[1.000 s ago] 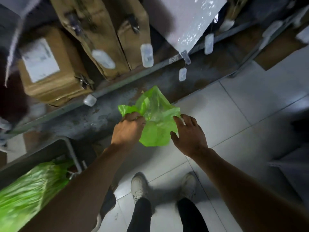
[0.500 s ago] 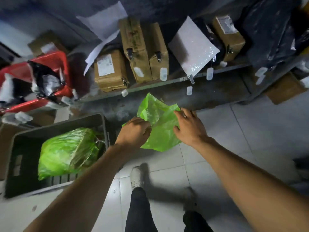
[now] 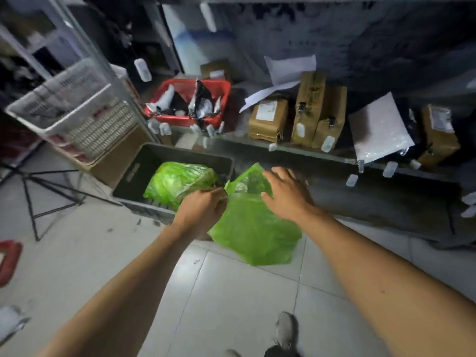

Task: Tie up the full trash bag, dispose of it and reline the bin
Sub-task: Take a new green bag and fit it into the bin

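Opening a fresh green liner bag [image 3: 253, 228] looks like the step in hand, so my read is we're in the reline phase. Left hand [image 3: 202, 211] has fingers curled round the bag's top edge, pinching the plastic near the mouth. Right hand [image 3: 286, 194] lies against the upper part of the bag with fingers fairly straight and thumb out; can't tell whether it's actually gripping the film or just resting on it, motion blur there. The bag hangs limp between the hands over the tiled floor [image 3: 231, 292], mouth not yet spread.

A filled green trash bag [image 3: 180, 180] sits inside the dark grey crate bin [image 3: 144, 171], far-left of the hands, just beyond the left hand. Can't see whether it's knotted. If that crate is the bin to be relined, the full bag isn't out yet, so either disposal is pending or this crate is where it was dumped. Unclear from this view.

Next move, as I see it: separate the two layers at the mouth, likely by rubbing with thumb and fingers, then pull the rim wide with both hands. Thin film tends to cling, so the right hand needs a real pinch first.

Far side: low shelf with cardboard boxes [image 3: 319, 114], red basket [image 3: 188, 104] further left.
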Tool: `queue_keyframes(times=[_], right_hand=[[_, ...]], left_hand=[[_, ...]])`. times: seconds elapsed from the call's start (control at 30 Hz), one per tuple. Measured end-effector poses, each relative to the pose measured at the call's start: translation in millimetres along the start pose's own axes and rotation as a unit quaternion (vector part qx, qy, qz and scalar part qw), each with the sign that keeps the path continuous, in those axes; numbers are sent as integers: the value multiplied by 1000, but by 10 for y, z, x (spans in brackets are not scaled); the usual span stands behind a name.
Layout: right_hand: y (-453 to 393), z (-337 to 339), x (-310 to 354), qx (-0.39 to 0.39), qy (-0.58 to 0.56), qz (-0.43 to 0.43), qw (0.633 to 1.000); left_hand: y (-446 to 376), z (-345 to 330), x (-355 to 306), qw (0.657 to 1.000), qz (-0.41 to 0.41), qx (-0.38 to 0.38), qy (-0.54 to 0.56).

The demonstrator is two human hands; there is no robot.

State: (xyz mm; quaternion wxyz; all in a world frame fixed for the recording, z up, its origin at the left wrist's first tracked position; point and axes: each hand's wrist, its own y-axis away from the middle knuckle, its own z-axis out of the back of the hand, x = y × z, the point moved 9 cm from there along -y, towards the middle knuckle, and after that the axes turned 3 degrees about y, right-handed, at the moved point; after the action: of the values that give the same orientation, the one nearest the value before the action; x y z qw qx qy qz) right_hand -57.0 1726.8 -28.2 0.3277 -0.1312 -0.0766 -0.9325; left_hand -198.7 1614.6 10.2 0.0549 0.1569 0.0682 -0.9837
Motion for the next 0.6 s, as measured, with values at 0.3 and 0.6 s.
queue_keyframes(times=[0.3,0.6], right_hand=[[103,-65,1848,33,13,159,987],[622,-363,3606,42,48,287,956]], left_hand=[[1128,747,940,991,129,-12,-37],[2831,1430,1878,955,284,-86,-10]])
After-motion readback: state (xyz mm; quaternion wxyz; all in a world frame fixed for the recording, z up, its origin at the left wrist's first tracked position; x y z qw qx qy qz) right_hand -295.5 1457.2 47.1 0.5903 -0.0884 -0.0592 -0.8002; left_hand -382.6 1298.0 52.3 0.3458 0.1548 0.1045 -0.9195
